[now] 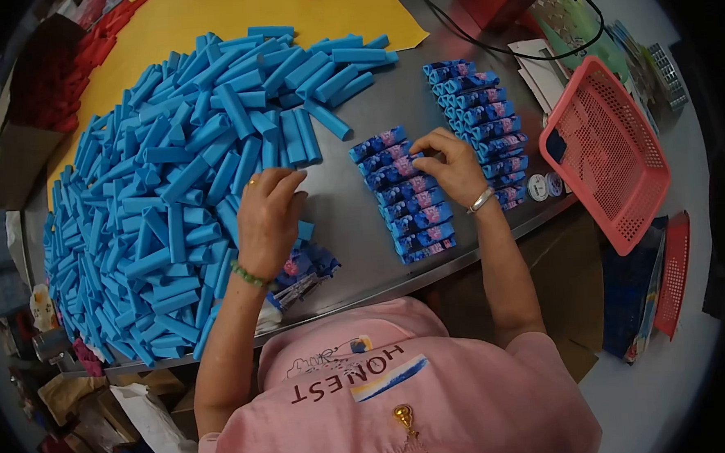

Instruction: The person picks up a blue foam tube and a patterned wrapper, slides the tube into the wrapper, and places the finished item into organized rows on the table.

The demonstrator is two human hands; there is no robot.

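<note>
Viewing the head camera feed, I note a pink mesh basket point(612, 144) of rigid plastic at the right bench edge; one dark item lies against its left wall. A cardboard box point(10, 146) at far left holds red tubes point(52, 87).

The bench point(354, 219) is smooth grey metal, partly covered by a yellow sheet point(204, 13). A loose heap of plain blue tubes point(171, 179), matte and cylindrical, covers its left half. Printed tubes point(410, 195), glossy blue with pink marks, lie side by side in a near row. A second row point(484, 117) lies just beyond.

My left hand point(268, 215) rests on the heap edge with fingers curled down. I cannot tell whether it grips a tube. My right hand point(454, 168) has thumb and fingers drawn together on one tube in the near row.
</note>
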